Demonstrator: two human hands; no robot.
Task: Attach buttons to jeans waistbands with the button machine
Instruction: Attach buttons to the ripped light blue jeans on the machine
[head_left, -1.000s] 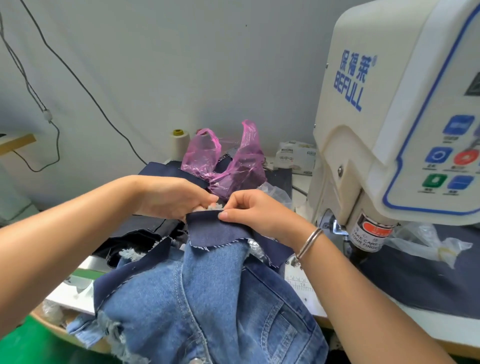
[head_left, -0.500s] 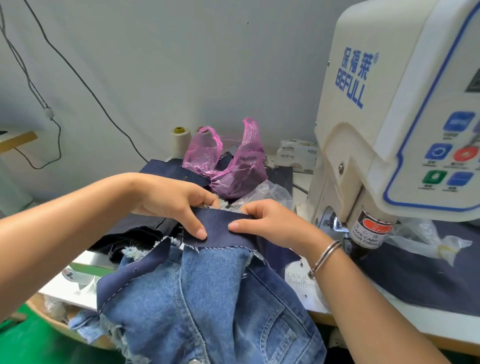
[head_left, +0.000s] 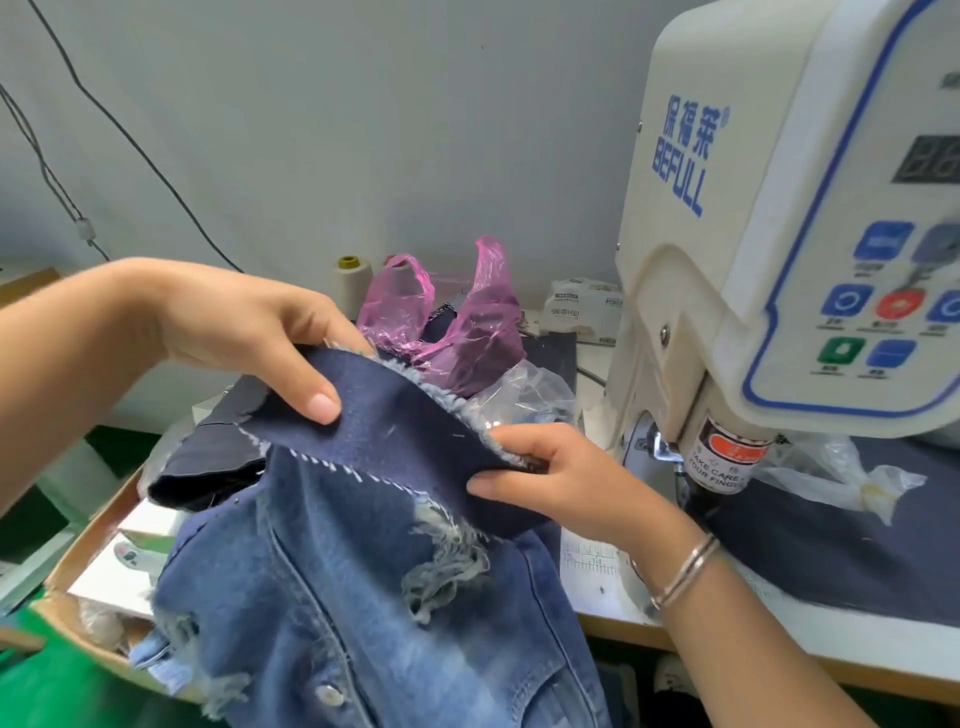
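Observation:
A pair of ripped blue jeans (head_left: 363, 597) hangs in front of me, its dark navy waistband (head_left: 400, 431) stretched between both hands. My left hand (head_left: 249, 332) pinches the waistband's left part, thumb on top. At the right end, my right hand (head_left: 561, 478) grips the frayed edge; a silver bangle sits on that wrist. The cream button machine (head_left: 779, 234) stands to the right, its black press head (head_left: 719, 462) just right of my right hand. A metal button (head_left: 330, 693) shows lower on the jeans.
A pink plastic bag (head_left: 457, 332) and a clear bag (head_left: 530, 395) lie behind the waistband. A thread cone (head_left: 352, 283) and a tissue pack (head_left: 582, 306) stand by the wall. Dark cloth (head_left: 831, 551) covers the machine table. A cardboard box (head_left: 83, 561) sits lower left.
Both hands have raised and spread the waistband, turning it so the frayed edge faces away. My right hand moved right toward the press head; the view has shifted closer.

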